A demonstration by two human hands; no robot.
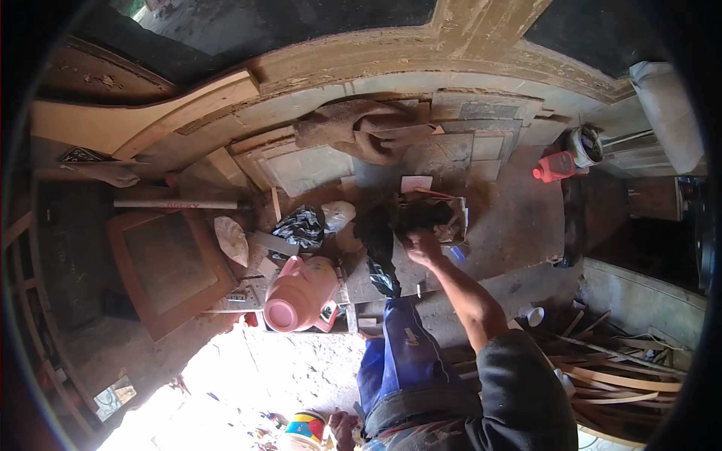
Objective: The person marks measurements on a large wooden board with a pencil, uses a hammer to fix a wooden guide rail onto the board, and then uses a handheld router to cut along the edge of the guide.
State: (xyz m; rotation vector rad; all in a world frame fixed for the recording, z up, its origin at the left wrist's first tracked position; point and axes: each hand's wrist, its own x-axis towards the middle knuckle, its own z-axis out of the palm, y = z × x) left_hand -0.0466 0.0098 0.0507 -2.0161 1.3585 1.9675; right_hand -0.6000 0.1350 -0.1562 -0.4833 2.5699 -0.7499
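Note:
My right hand (425,248) reaches forward over the bench, its fingers closed on the black plastic bag (421,214). The bag lies over an open cardboard box (457,231), and the box's contents are mostly hidden. Another dark plastic piece (381,259) hangs down just left of that hand; whether the two join I cannot tell. Low in the view, my left hand (343,431) is in shadow with its fingers curled, beside a brightly coloured bucket (304,428). What it holds, if anything, does not show.
A pink plastic jug (301,293) lies at the bench's front edge. Behind it are a crumpled black bag (299,227) and a clear bag (338,216). A framed panel (219,255) leans left. Brown cloth (368,131) lies behind; a red bottle (555,166) and wood strips (617,376) are rightward.

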